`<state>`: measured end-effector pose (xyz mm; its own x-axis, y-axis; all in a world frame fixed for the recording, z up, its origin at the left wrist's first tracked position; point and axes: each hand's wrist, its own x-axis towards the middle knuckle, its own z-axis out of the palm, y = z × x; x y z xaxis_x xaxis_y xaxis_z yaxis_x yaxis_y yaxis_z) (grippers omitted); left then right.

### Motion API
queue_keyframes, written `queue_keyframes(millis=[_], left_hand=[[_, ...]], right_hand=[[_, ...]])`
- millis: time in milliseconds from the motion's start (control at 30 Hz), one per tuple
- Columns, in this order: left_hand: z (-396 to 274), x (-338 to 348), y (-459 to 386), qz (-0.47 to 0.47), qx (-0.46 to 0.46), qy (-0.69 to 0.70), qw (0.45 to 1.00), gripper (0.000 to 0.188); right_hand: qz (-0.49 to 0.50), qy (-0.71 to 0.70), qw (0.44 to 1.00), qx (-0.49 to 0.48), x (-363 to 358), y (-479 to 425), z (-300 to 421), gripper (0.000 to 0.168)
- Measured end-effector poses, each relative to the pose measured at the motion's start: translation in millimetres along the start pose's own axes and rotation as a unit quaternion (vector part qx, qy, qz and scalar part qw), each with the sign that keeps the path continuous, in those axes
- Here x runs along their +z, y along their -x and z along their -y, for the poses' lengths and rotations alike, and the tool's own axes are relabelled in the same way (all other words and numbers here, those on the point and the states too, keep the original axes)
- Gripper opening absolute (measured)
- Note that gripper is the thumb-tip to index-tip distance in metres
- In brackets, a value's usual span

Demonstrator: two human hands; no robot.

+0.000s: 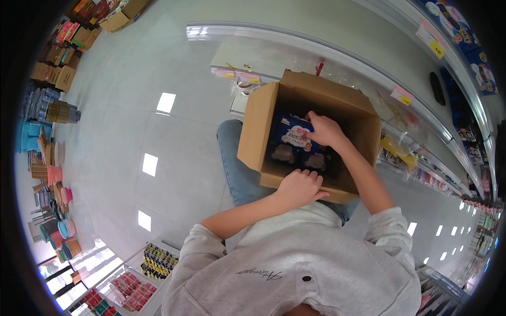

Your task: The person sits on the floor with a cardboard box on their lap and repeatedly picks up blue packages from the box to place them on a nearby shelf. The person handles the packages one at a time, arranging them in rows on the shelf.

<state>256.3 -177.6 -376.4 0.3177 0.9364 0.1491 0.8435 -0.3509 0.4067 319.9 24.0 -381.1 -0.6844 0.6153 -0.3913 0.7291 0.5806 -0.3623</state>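
An open cardboard box (257, 130) rests tilted over my lap, its flaps folded outward. Inside it are dark blue printed packages (294, 136) with pictures and writing on the front. My right hand (325, 129) reaches into the box and grips the upper right edge of one package between thumb and fingers. My left hand (301, 185) is curled over the box's near rim, by the near flap (340, 196), with its fingertips hidden on the inner side. The depths of the box are in shadow.
Metal-edged store shelves (399, 85) with price tags (402, 95) run close behind and right of the box. Similar blue packs (482, 71) stand on a higher shelf. A wire rack (134, 272) with packaged goods is at lower left. Stacked goods (55, 173) line the far left.
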Motion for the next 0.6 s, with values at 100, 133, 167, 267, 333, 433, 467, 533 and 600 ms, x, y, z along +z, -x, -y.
queue_keyframes(millis=[100, 133, 167, 267, 333, 433, 467, 533, 600], left_hand=[[2, -1, 0, -0.010, 0.004, 0.000, 1.000, 0.048], [2, 1, -1, -0.006, 0.006, -0.001, 1.000, 0.048], [2, 3, -1, -0.002, 0.004, -0.004, 1.000, 0.048], [5, 2, 0, -0.001, -0.006, -0.011, 1.000, 0.048], [2, 2, 1, -0.002, -0.005, -0.004, 1.000, 0.047], [3, 1, -1, 0.003, -0.002, 0.002, 1.000, 0.046], [3, 2, -1, 0.007, -0.004, 0.001, 1.000, 0.046], [3, 3, -2, 0.013, -0.004, 0.001, 1.000, 0.046], [3, 4, -2, 0.018, -0.003, 0.004, 1.000, 0.045]], right_hand=[[0.042, 0.100, 0.994, -0.017, 58, -57, -21, 0.054], [0.058, 0.113, 0.992, -0.015, 79, -76, -33, 0.053], [0.075, 0.127, 0.989, -0.018, 97, -94, -43, 0.052], [0.066, 0.086, 0.994, -0.026, 141, -116, -56, 0.047], [0.106, 0.055, 0.993, -0.012, 163, -132, -78, 0.047], [0.096, 0.074, 0.992, -0.028, 168, -129, -84, 0.046], [0.080, 0.093, 0.992, -0.040, 168, -125, -83, 0.045], [0.021, 0.102, 0.994, -0.016, 173, -115, -76, 0.043], [-0.032, 0.089, 0.995, 0.008, 176, -107, -69, 0.040]])
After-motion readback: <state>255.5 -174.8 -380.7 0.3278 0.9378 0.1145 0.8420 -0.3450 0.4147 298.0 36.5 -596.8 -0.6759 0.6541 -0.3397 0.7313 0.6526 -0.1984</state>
